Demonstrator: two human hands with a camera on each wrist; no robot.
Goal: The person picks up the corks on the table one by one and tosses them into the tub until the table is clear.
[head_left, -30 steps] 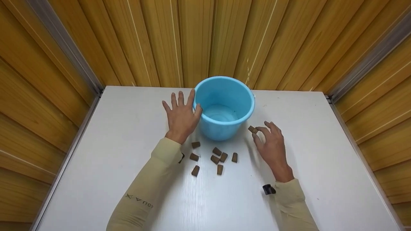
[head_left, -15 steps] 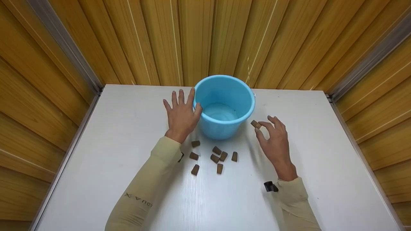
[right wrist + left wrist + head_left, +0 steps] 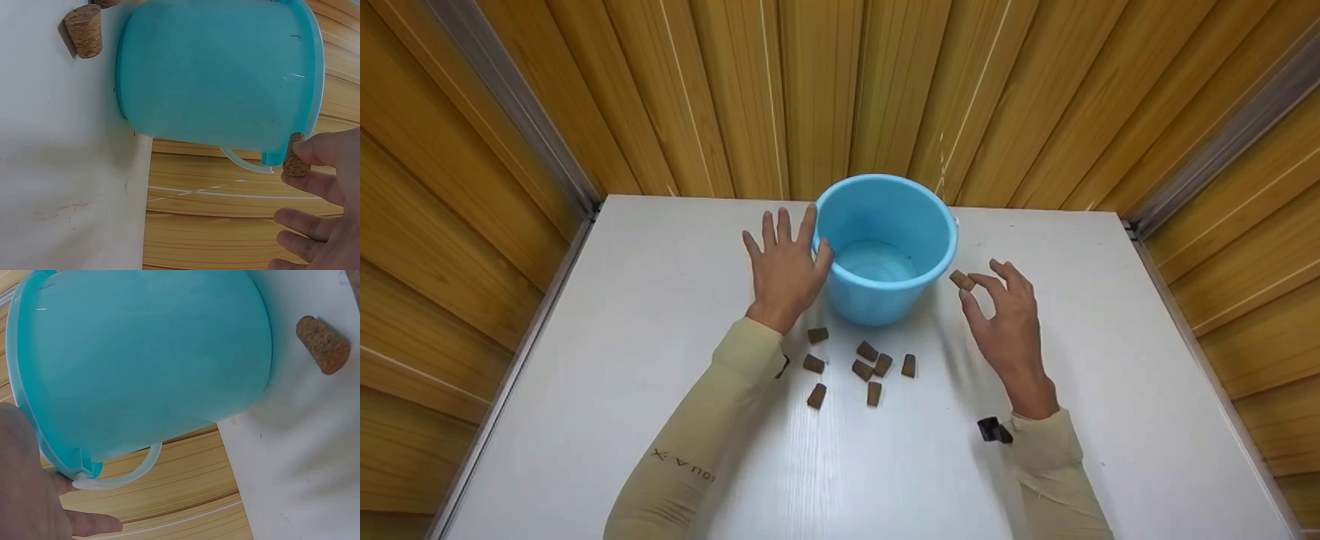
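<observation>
While spread left grip [image 3: 785, 274] touches smooth bucket [image 3: 874, 303] — right grip [image 3: 1008, 324] pinches grainy, tapered cork [image 3: 959, 279].

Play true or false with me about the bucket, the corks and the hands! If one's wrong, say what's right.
1. The right hand pinches a tapered brown cork stopper. True.
2. The left hand touches the round light-blue plastic bucket. True.
3. The bucket lies tipped on its side. False: it stands upright.
4. The pinched cork stopper is inside the bucket. False: it is outside.
5. Eight loose brown cork stoppers lie on the flat white table. True.
</observation>
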